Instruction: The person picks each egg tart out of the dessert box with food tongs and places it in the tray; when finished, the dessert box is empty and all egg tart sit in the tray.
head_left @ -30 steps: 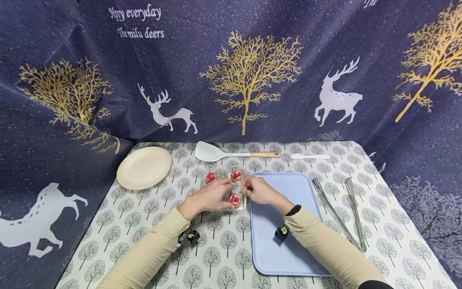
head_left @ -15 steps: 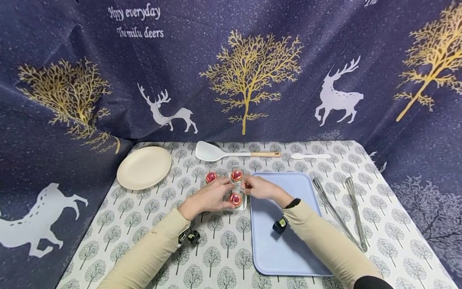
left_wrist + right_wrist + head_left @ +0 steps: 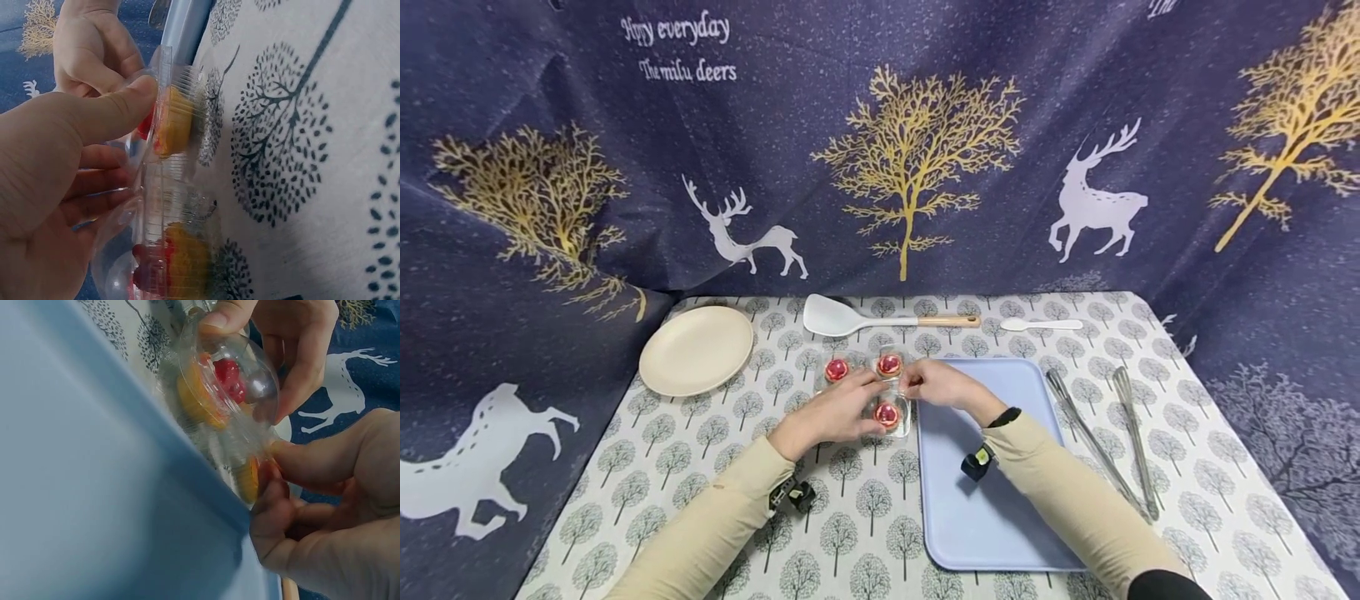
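A clear plastic clamshell box (image 3: pixel 904 427) with domed lids lies left of the blue tray. Three tarts with red topping show through it: a back-left tart (image 3: pixel 837 370), a back-right tart (image 3: pixel 889 365) and a front tart (image 3: pixel 887 415). My left hand (image 3: pixel 842 408) covers the box's front-left part and grips it, thumb on the rim and fingers over the lid, as the left wrist view shows. At the right edge, my right hand (image 3: pixel 946 385) pinches the plastic rim between thumb and curled fingers (image 3: pixel 269 494). The lid appears down over the tarts.
The blue tray (image 3: pixel 992 533) sits beneath my right forearm. Behind the box lie a white spatula (image 3: pixel 838 317) with a wooden handle and a small white spreader (image 3: pixel 1041 325). A beige plate (image 3: pixel 696 350) is at back left; two metal whisk-like utensils (image 3: pixel 1131 425) lie right.
My right wrist has turned and shifted slightly left and upward, while its fingers stay at the box's right edge. The left hand keeps its place on the box.
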Demonstrator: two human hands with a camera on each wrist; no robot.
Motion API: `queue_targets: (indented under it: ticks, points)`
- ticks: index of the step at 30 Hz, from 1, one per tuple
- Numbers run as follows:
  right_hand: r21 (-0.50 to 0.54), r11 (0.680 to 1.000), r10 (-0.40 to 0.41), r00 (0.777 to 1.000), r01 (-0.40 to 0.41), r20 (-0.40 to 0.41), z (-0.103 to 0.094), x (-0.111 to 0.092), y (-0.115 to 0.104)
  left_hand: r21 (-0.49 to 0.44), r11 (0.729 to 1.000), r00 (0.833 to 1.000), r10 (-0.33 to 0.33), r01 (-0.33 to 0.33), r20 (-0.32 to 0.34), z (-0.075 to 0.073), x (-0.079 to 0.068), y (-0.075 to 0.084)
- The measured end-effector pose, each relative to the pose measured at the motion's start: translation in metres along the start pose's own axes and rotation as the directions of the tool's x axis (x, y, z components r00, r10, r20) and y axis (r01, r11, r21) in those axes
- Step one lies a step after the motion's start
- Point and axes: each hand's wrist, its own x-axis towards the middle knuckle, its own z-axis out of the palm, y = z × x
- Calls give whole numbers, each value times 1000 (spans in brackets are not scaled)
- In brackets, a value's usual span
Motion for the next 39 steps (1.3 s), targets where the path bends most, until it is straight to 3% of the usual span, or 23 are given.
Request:
queue_targets:
  ticks: [18,30,39]
  points:
    - [146,983,110,994,-109,-3,1,-3,0,-5,1000,1000,14,-14,-6,-3,-5,5]
    - [250,964,99,995,-96,1,-3,-14,-10,-51,999,1000,-14,13,-27,-12,-10,14]
    - [349,937,35,999,-31,-6,-6,-22,-11,18,999,992,53,-51,-114,-18,-13,19]
